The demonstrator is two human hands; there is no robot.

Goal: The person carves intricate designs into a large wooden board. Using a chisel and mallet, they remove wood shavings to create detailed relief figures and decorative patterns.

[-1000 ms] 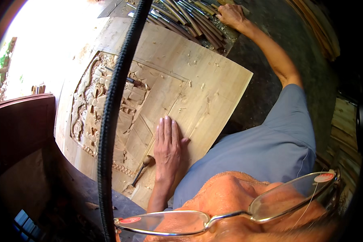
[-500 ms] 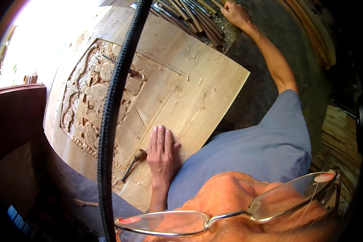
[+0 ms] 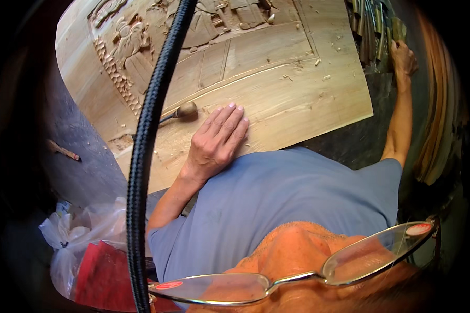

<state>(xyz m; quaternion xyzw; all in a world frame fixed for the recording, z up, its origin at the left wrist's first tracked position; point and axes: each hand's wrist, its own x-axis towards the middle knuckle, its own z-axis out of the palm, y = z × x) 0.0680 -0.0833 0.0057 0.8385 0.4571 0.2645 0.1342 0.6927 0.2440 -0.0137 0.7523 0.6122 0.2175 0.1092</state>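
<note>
A pale carved wooden panel (image 3: 329,94) fills the upper middle, with relief figures and a bordered design. My left hand (image 3: 218,136) lies flat on its near, plain part, fingers stretched out. Just beside those fingertips rests a chisel with a round wooden handle (image 3: 187,109), its shaft partly hidden behind a black cord. At the upper right, past the panel's edge, a row of tools with wooden handles (image 3: 366,36) lies on a dark surface. My right hand (image 3: 404,62) is among them, fingers bent on the end of a yellowish wooden tool (image 3: 399,28).
A dark bench top (image 3: 73,130) with a small wood stick (image 3: 65,152) shows at left. A clear plastic bag (image 3: 70,235) and red item (image 3: 96,274) sit at lower left. Long stacked boards (image 3: 436,115) stand at far right. The black cord (image 3: 143,156) crosses the view.
The view has swung: panel and tools appear higher and turned, and the bag and red item have come in. My left hand still lies flat; my right hand stays at the tools.
</note>
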